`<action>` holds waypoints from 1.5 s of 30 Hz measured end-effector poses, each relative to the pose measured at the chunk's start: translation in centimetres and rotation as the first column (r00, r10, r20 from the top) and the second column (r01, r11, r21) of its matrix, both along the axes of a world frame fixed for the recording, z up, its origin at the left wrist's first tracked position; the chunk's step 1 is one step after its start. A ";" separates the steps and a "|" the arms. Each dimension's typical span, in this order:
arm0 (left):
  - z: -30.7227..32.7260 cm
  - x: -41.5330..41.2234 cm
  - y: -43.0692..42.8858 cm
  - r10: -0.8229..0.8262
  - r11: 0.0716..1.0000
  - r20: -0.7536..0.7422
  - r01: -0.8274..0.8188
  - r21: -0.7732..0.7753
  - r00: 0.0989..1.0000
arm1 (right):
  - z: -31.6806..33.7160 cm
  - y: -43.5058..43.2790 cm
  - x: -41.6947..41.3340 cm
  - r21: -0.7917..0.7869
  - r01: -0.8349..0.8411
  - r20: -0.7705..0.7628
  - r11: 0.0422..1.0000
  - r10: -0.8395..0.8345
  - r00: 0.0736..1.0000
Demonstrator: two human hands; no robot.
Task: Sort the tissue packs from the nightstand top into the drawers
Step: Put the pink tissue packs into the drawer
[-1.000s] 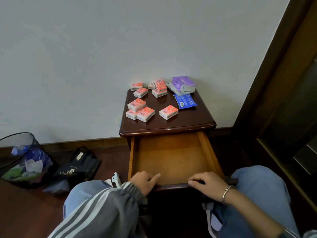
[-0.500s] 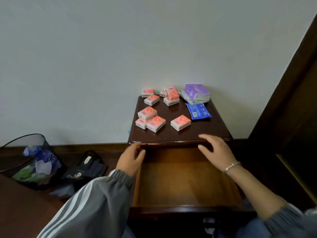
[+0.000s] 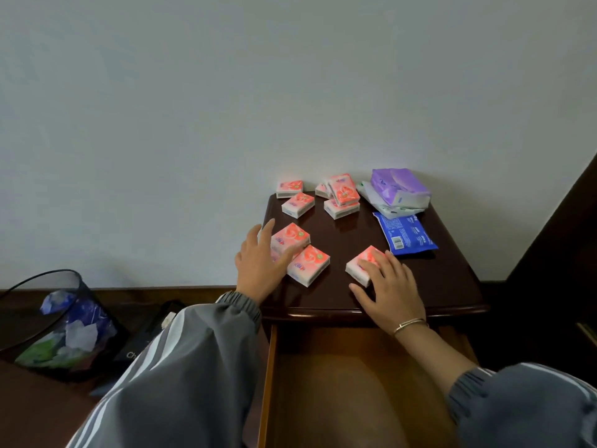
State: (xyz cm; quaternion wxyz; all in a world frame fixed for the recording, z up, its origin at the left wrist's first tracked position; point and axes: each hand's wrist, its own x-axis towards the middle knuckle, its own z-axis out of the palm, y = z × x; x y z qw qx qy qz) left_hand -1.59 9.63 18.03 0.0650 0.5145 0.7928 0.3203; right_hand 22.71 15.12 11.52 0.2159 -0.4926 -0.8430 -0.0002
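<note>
Drawer (image 3: 268, 392) is standing pulled out beneath the nightstand top (image 3: 445, 286), showing its bare wooden floor. Bin (image 3: 77, 279) at far left is holding crumpled wrappers. Pink tissue packs (image 3: 298, 205) are lying scattered on the top, with a purple pack (image 3: 397, 185) and a blue pack (image 3: 407, 234) at rear right. Right hand (image 3: 387, 286) is resting nearly straight fingers on the front pink pack (image 3: 360, 263), thumb beside its near edge. Left hand (image 3: 258, 266) is spreading wide, touching the stacked pink pack (image 3: 290, 237).
</note>
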 end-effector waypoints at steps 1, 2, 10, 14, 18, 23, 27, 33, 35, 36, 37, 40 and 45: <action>0.1 -0.1 0.9 -0.014 1.000 -0.012 0.014 -0.016 1.000 | 0.0 0.0 -0.2 0.022 0.004 -0.022 1.000 -0.003 1.000; 0.2 -0.2 1.7 -0.026 0.998 -0.036 0.024 -0.057 0.999 | -0.1 -0.1 -0.3 0.033 0.008 -0.037 0.999 -0.007 0.999; 0.4 -1.3 4.3 -0.002 0.998 -0.081 -0.003 -0.060 0.997 | -0.4 -0.1 -0.3 0.016 0.027 -0.041 0.999 -0.027 0.999; 0.3 -1.2 3.6 0.043 0.991 0.004 -0.042 -0.125 0.999 | -0.4 -0.1 -0.3 0.029 0.024 -0.042 0.999 -0.023 0.999; -1.1 0.0 2.7 0.002 0.972 -0.021 -0.007 -0.235 1.000 | -0.3 -0.2 -0.2 0.037 0.017 -0.080 0.999 -0.014 0.997; -1.1 0.2 2.8 0.035 0.965 -0.068 -0.052 -0.257 0.997 | -0.1 0.1 -0.2 0.003 0.041 -0.087 0.999 -0.041 0.995; -1.4 0.1 1.9 0.114 0.969 -0.062 -0.125 -0.213 0.992 | 0.2 0.5 0.0 -0.104 0.040 -0.107 0.994 -0.051 0.993; -2.9 0.8 -0.6 0.321 0.934 -0.137 -0.337 -0.118 0.937 | 1.8 0.5 0.0 -0.293 -0.017 -0.319 0.956 -0.081 0.944; -3.1 0.9 -0.8 0.331 0.930 -0.162 -0.351 -0.112 0.930 | 3.0 0.1 -0.7 -0.315 -0.075 -0.413 0.946 -0.065 0.908; -3.2 0.9 -0.9 0.327 0.929 -0.176 -0.350 -0.119 0.928 | 3.6 -0.1 -1.4 -0.299 -0.131 -0.432 0.945 -0.012 0.902; -3.4 0.9 -0.9 0.320 0.929 -0.192 -0.347 -0.126 0.928 | 4.3 -0.1 -2.5 -0.270 -0.191 -0.431 0.944 0.059 0.900; -3.7 0.7 -0.9 0.309 0.931 -0.218 -0.342 -0.129 0.926 | 6.0 0.4 -6.7 -0.226 -0.295 -0.344 0.928 0.207 0.916; -4.0 0.6 -1.0 0.281 0.935 -0.259 -0.324 -0.142 0.924 | 6.5 2.0 -10.4 -0.449 -0.272 -0.061 0.851 0.274 0.960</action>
